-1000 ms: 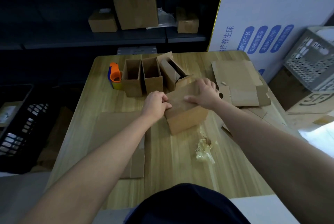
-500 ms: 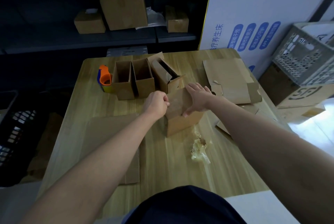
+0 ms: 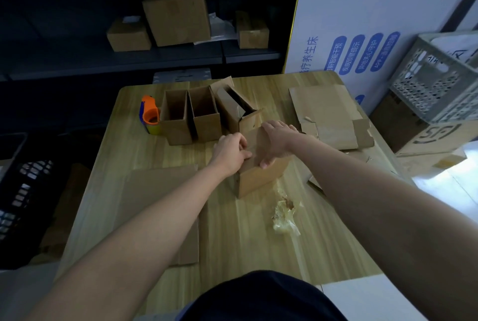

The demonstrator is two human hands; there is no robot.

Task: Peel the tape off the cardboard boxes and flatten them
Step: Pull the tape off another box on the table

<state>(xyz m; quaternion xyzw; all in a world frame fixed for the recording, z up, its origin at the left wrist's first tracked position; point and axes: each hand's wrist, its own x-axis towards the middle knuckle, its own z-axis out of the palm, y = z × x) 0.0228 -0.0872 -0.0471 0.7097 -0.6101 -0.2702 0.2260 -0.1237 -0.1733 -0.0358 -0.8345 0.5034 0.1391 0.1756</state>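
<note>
Cardboard box [image 3: 261, 178], matte brown | left hand [image 3: 230, 151] fingers curled, pinching top edge | right hand [image 3: 276, 138] fingers flat atop

A pale wooden table [image 3: 240, 243] carries everything. A closed box [image 3: 261, 178] stands on it directly under the left hand [image 3: 230, 152] and the right hand [image 3: 276, 139]. Just beyond the left hand stand two open boxes [image 3: 178, 126] side by side, with a third open box [image 3: 232, 111] leaning beside them. An orange tape dispenser [image 3: 150, 116] stands farther left of those. A flat cardboard sheet [image 3: 160, 191] lies under the left forearm. Beyond and right of the right hand lie flattened boxes [image 3: 326, 113]. A crumpled wad of tape [image 3: 284, 214] lies nearer the person than the right hand, just past the box.
</note>
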